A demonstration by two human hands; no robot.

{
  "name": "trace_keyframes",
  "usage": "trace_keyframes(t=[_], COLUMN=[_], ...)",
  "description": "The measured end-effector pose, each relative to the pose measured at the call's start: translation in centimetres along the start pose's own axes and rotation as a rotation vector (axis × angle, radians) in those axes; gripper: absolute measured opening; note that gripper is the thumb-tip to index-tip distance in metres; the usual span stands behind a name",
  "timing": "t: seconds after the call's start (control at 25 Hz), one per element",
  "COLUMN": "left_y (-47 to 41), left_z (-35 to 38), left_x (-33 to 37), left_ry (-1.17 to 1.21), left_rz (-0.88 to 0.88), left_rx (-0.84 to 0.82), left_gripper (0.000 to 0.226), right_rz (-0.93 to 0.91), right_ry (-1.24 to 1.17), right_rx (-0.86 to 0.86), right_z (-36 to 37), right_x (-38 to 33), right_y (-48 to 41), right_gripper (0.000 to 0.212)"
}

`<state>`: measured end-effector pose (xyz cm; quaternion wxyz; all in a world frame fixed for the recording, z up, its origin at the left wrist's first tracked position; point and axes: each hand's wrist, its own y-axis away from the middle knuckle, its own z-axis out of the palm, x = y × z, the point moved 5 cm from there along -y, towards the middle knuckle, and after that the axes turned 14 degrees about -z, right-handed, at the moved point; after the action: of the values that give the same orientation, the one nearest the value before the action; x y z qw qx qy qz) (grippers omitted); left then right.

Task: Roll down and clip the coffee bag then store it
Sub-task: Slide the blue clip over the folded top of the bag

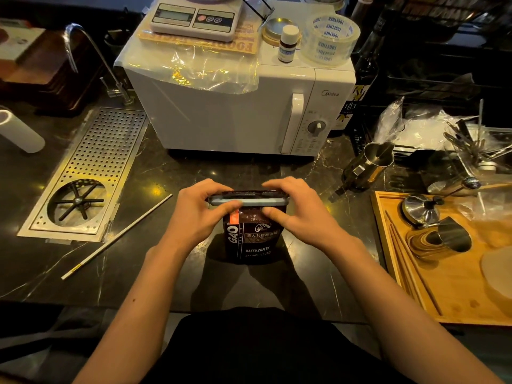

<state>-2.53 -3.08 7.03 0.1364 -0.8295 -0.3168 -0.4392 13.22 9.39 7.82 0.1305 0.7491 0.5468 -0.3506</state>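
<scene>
A dark brown coffee bag (253,241) with white lettering stands upright on the black marble counter, straight in front of me. Its top is folded over, and a long pale grey clip (249,201) lies across the fold from side to side. My left hand (201,210) pinches the left end of the clip and the bag top, thumb in front and fingers behind. My right hand (296,210) grips the right end the same way, thumb pressed on the bag just below the clip.
A white microwave (235,106) stands close behind the bag, carrying a scale, a tape roll and a small bottle. A perforated metal drain tray (91,173) and a thin white stick (116,236) lie at the left. At the right are a steel pitcher (368,164) and a wooden tray (448,295) with tools.
</scene>
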Motion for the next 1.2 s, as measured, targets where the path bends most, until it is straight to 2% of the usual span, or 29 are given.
trace_keyframes(t=[0.08,0.2,0.32,0.52,0.72,0.84,1.04,1.2], left_y=[-0.1,-0.8,-1.5,-1.8,-1.6,-1.5,-2.0,-1.3], left_z=[-0.1,-0.3,-0.4,-0.4,-0.5,-0.5,-0.4,-0.5], left_x=[0.7,1.7,2.2,2.7,2.3,1.9,1.1,-0.5], left_ry=[-0.117,-0.366,-0.540,-0.590,-0.552,-0.496,-0.348,-0.027], left_rz=[0.070,0.165,0.176,0.179,0.152,0.140,0.058,-0.127], left_rx=[-0.008,-0.041,-0.121,-0.147,-0.149,-0.145,-0.141,-0.095], left_gripper=[0.025,0.028,0.032,0.035,0.033,0.031,0.031,0.032], right_rz=[-0.102,-0.178,-0.202,-0.126,-0.067,0.009,-0.019,0.120], right_ry=[0.180,0.407,0.475,0.449,0.337,0.291,0.208,0.012], right_rx=[-0.150,-0.283,-0.387,-0.320,-0.322,-0.254,-0.185,0.040], right_z=[0.3,0.5,1.0,1.4,0.5,0.1,0.0,-1.4], right_x=[-2.0,-4.0,-4.9,-5.0,-3.9,-2.8,-1.7,0.4], right_y=[-1.7,-4.0,-5.3,-5.5,-4.6,-3.6,-2.7,-0.9], right_gripper=[0.039,0.031,0.031,0.028,0.027,0.028,0.029,0.028])
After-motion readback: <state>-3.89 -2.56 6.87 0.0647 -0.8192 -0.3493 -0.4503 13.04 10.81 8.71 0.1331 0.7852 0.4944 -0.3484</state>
